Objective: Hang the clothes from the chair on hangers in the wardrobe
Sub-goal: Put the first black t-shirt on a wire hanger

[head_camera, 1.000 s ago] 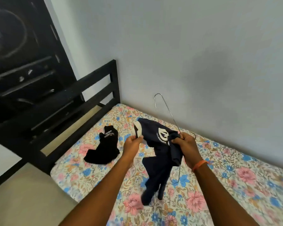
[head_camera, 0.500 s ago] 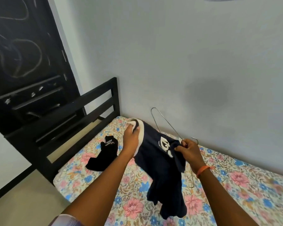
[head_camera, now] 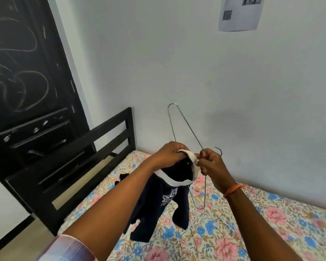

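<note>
My left hand (head_camera: 170,153) grips the white collar of the navy shirt (head_camera: 158,202), fingers curled round the cloth. My right hand (head_camera: 212,163) pinches the wire hanger (head_camera: 184,125) near its hook, together with the other end of the collar. The shirt hangs from both hands above the bed (head_camera: 243,232), over its foot end, near the black bed frame (head_camera: 105,140). A black garment (head_camera: 123,177) lies on the bed beyond my left forearm. The wall (head_camera: 196,63) runs along the bed's far edge.
</note>
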Demonstrator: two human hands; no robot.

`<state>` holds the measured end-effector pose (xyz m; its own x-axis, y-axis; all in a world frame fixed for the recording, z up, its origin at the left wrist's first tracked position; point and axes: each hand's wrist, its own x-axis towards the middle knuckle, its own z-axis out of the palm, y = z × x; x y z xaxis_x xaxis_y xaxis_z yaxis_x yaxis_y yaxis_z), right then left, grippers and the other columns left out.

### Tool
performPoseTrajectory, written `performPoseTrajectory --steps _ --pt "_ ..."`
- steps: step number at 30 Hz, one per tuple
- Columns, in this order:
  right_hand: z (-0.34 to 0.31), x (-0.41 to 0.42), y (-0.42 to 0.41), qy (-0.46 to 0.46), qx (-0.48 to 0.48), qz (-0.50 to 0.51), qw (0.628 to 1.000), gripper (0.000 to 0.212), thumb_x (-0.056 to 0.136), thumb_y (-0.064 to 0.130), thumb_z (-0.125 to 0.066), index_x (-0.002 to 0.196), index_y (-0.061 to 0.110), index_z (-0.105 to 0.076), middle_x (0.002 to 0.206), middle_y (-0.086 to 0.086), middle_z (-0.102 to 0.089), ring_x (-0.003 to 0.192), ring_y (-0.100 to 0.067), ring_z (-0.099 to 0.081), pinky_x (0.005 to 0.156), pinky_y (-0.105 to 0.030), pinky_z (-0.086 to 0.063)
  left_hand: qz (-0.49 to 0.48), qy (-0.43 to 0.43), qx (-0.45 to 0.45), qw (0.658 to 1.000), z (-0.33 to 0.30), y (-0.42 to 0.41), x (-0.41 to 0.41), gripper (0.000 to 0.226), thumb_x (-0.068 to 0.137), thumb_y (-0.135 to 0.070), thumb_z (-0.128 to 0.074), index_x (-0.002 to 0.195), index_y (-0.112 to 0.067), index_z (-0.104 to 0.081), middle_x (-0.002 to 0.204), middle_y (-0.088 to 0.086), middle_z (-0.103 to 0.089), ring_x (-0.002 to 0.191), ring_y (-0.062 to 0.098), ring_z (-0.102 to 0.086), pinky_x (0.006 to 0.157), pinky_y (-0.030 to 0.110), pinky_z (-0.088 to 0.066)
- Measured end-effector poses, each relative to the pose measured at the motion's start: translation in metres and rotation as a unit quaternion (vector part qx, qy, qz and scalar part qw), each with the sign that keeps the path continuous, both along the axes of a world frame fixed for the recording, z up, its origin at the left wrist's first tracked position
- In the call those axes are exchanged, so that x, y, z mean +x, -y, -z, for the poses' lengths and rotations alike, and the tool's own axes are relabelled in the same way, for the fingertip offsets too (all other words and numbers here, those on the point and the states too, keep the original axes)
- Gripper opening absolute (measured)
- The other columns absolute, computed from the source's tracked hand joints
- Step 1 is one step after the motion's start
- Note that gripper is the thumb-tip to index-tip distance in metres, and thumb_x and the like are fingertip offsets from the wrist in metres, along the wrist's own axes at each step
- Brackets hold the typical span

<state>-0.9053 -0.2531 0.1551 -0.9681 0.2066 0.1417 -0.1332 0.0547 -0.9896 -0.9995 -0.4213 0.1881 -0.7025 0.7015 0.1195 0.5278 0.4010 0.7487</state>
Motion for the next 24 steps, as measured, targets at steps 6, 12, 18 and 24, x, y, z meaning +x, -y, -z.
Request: performPoseTrajectory --steps 6,12,18,24 --pt "-0.008 -0.01 0.007 -0.061 0.155 0.116 0.979 0.044 0.085 0.008 -0.074 0.069 0.016 -0.033 0.062 -0.001 -0.039 0.059 -0.014 -0.037 0.053 -0.022 -0.034 -0.109 -0.115 -0.049 0.986 -0.007 0.023 0.001 0.015 0.082 -0.031 -0.075 0.088 -0.021 -0.066 0.083 -0.008 -0.064 0.079 0.014 -0.061 0.06 0.022 -0.04" --pt "-0.019 -0.019 0.003 -0.078 0.178 0.191 0.962 0.042 0.085 0.009 -0.072 0.07 0.018 -0.033 0.068 -0.006 -0.045 0.066 -0.022 -0.043 0.062 -0.038 -0.041 -0.273 -0.16 -0.107 0.943 0.024 0.047 0.007 0.024 0.086 -0.041 -0.069 0.091 -0.018 -0.063 0.082 -0.005 -0.057 0.076 0.017 -0.055 0.061 0.029 -0.037" --pt "-0.011 -0.014 -0.016 -0.032 0.118 0.201 0.972 0.042 0.085 0.012 -0.073 0.071 0.017 -0.034 0.067 -0.007 -0.043 0.063 -0.021 -0.039 0.061 -0.042 -0.039 -0.32 0.1 0.098 0.937 0.038 0.051 0.003 0.016 0.091 -0.021 -0.067 0.085 -0.007 -0.063 0.075 0.002 -0.058 0.074 0.019 -0.055 0.059 0.027 -0.039" --pt "-0.003 -0.006 -0.02 -0.024 0.121 0.279 0.952 0.052 0.089 0.041 -0.069 0.06 0.013 -0.038 0.058 -0.016 -0.051 0.059 -0.03 -0.057 0.059 -0.036 -0.039 -0.218 0.105 0.064 0.968 0.009 0.029 0.003 0.004 0.086 -0.011 -0.065 0.089 -0.009 -0.067 0.081 0.005 -0.066 0.077 0.02 -0.061 0.065 0.028 -0.046"
